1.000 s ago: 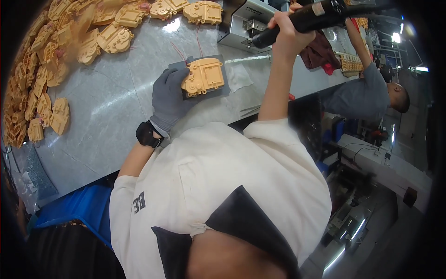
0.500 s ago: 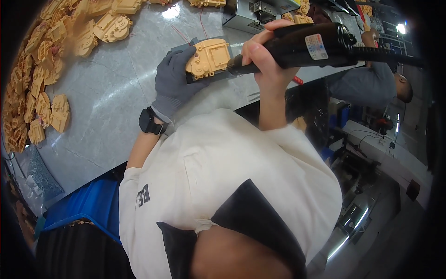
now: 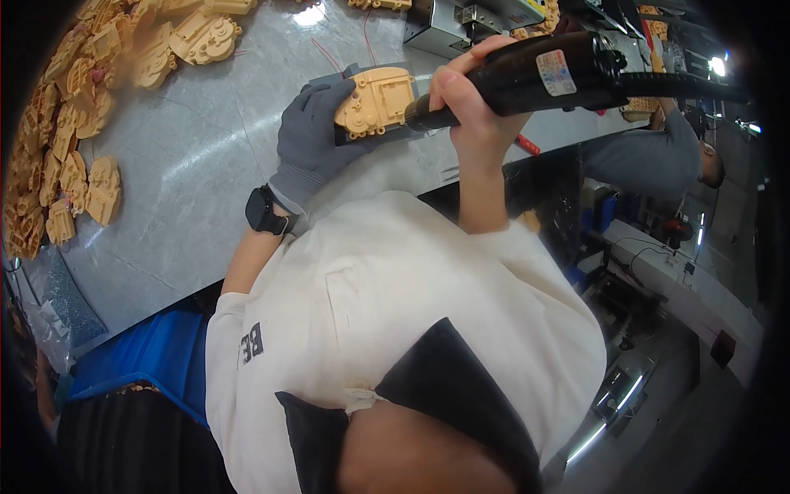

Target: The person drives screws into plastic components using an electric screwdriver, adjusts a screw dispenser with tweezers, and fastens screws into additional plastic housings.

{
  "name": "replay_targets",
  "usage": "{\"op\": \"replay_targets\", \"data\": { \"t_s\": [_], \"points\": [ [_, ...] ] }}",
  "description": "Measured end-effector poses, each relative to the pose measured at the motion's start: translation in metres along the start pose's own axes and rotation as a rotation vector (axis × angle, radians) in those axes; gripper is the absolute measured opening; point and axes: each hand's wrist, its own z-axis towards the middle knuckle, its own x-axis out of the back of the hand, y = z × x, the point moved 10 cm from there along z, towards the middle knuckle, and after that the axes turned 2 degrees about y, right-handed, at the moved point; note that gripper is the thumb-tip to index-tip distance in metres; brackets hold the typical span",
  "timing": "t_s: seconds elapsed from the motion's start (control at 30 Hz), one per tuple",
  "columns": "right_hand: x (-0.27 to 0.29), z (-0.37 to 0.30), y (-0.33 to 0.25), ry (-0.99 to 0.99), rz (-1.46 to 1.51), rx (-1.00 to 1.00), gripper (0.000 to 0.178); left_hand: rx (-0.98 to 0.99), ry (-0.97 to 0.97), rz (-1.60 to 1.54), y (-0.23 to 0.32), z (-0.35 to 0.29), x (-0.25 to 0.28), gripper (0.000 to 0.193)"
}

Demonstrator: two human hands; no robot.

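Observation:
My left hand (image 3: 311, 142), in a grey glove, grips a yellow plastic housing (image 3: 376, 100) by its left side, with the fingers curled over its edge. This housing, with molded bosses and a rectangular recess, lies on a dark grey block (image 3: 401, 69) on the bench. My bare right hand (image 3: 477, 111) is closed around a black electric screwdriver (image 3: 527, 76), held nearly level. The driver's nose is at the right edge of the housing; its bit and any screw there cannot be made out. A thick black cord runs from its back end to the right.
Many similar yellow housings (image 3: 103, 189) are heaped along the bench's left and far side. A metal-cased machine (image 3: 436, 29) stands beyond the screwdriver. Red-handled tool (image 3: 527, 146) lies near the bench edge. A blue bin (image 3: 144, 350) is at lower left; another person (image 3: 650, 156) sits at right.
The view has shifted slightly. The screwdriver's nose sits a little higher against the housing's right edge. Both hands keep their hold.

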Motion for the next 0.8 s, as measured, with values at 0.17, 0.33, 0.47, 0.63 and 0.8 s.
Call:
{"op": "replay_targets", "data": {
  "t_s": [0.17,0.33,0.47,0.63,0.8],
  "points": [
    [-0.001,-0.005,0.001,0.061,-0.089,-0.013,0.03,0.001,-0.011,-0.022,-0.003,0.001,-0.002,0.077],
    [-0.001,-0.013,-0.004,0.021,-0.168,0.052,0.022,0.014,-0.003,0.068,-0.002,0.0,-0.004,0.076],
    [-0.015,-0.015,-0.004,-0.085,-0.269,0.046,0.038,-0.018,0.034,-0.006,-0.003,-0.003,0.001,0.075],
    [0.096,0.042,-0.042,0.47,0.119,0.184,0.034,0.007,0.006,0.024,0.0,0.008,-0.006,0.075],
    [0.087,0.099,-0.014,0.419,-0.114,0.278,0.028,0.099,-0.05,-0.009,0.0,0.001,-0.007,0.083]
  ]
}}
